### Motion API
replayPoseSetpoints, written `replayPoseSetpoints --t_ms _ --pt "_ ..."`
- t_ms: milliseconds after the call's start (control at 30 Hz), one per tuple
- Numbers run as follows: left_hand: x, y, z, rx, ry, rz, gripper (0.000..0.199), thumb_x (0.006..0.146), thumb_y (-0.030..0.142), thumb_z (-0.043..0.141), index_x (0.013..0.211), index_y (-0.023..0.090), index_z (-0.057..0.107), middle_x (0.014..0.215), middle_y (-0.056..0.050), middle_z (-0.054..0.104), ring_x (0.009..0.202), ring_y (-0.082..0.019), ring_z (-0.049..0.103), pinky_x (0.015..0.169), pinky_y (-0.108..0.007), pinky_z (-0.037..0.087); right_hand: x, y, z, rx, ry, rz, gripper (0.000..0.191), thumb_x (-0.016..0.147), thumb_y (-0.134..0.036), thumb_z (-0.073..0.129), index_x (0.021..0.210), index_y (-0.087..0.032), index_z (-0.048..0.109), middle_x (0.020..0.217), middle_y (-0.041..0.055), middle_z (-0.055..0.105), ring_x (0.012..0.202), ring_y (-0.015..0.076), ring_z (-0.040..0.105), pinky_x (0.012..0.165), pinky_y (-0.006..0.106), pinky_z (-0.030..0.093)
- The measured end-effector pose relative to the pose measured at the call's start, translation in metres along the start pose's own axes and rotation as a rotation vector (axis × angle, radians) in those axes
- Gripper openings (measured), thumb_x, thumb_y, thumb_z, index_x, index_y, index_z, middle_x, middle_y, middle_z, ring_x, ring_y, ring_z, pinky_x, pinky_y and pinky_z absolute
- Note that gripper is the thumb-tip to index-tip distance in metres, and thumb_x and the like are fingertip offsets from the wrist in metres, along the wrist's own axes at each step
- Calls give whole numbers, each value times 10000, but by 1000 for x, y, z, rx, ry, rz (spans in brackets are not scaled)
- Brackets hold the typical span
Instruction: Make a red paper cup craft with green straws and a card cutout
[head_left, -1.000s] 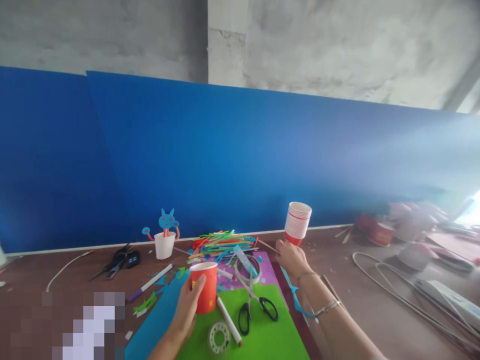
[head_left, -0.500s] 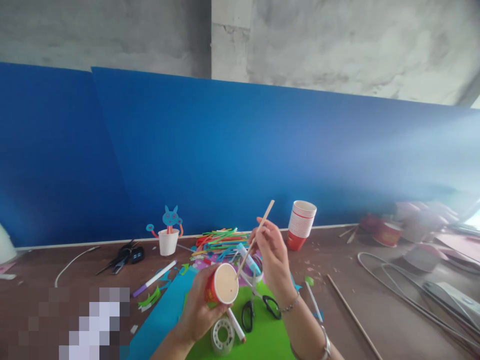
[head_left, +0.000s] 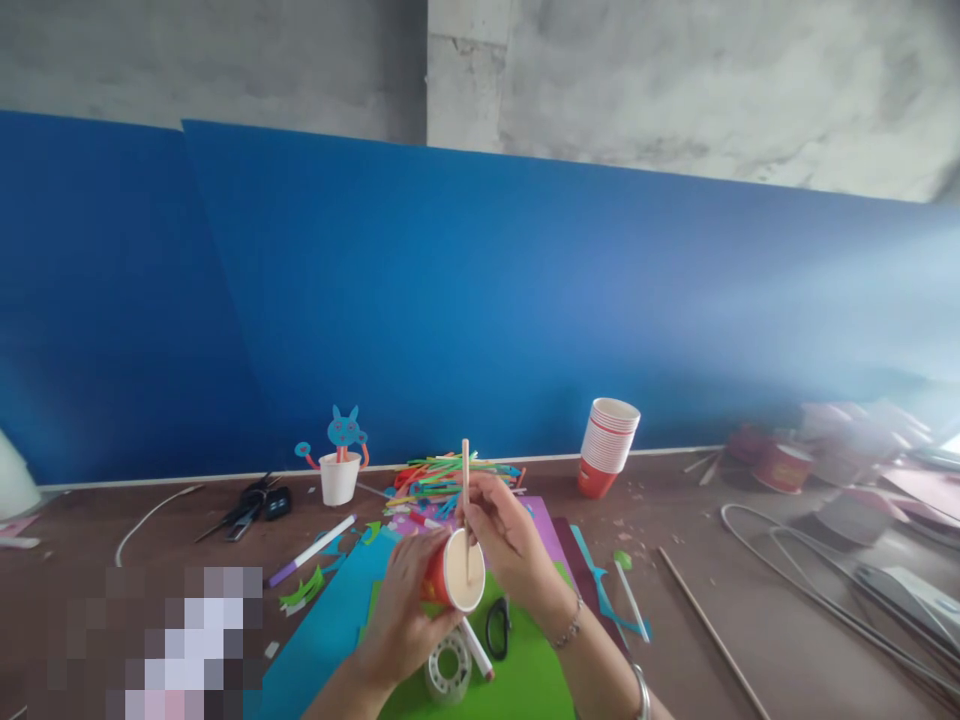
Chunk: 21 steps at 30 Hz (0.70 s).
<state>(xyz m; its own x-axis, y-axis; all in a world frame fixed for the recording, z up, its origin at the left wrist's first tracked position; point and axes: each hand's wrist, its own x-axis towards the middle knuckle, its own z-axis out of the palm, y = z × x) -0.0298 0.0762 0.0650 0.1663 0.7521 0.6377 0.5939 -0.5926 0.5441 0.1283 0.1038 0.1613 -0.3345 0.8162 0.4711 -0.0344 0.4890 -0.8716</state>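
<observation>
Your left hand (head_left: 409, 612) wraps a red paper cup (head_left: 452, 571) tipped on its side, white bottom facing you, above the green sheet (head_left: 525, 690) on the tabletop (head_left: 750, 560). Your right hand (head_left: 510, 535) pinches a thin wooden stick (head_left: 466, 490) between thumb and fingers, holding it upright with its lower end against the cup's bottom. No writing or label can be read on the cup or anywhere else; part of the lower left is pixelated.

Half a second ago the stick leaned to the right; now it stands nearly vertical, and both hands sit slightly further left and closer together. 1 second ago the cup stood upright in your left hand while your right hand reached toward the stack of red cups (head_left: 607, 447).

Just below the cup lie a roll of clear tape (head_left: 448, 668), a white marker (head_left: 476, 650) and black scissors (head_left: 498, 627). Behind them are a pile of coloured straws (head_left: 442, 478) and a white cup with a blue paper figure (head_left: 339, 462). A second wooden stick (head_left: 709, 632) lies to the right.
</observation>
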Motion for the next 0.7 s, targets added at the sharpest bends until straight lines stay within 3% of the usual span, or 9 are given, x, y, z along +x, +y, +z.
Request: replayPoseSetpoints --t_ms 400,567,700 --pt "0 0 2 1 -19 26 676 702 261 737 1298 246 417 1218 -129 597 1134 -325 556 950 -502 461 0 -11 0 -186 -101 -97 193 952 -220 417 1088 -219 554 885 23 620 818 153 576 738 266 458" --pt "0 -2 4 -71 -17 -19 621 742 282 710 1278 245 399 1186 -111 590 1089 -287 577 871 -437 517 -1 -13 4 -252 -215 -143 214 928 -160 446 1085 -213 581 919 26 646 841 154 599 771 275 480" --pt "0 0 4 -92 5 -15 570 741 290 717 1235 249 435 1133 -90 601 1057 -280 586 858 -428 516 -1 -17 6 -323 -301 -100 249 909 -126 472 1099 -224 598 1001 37 676 920 172 612 814 297 486"
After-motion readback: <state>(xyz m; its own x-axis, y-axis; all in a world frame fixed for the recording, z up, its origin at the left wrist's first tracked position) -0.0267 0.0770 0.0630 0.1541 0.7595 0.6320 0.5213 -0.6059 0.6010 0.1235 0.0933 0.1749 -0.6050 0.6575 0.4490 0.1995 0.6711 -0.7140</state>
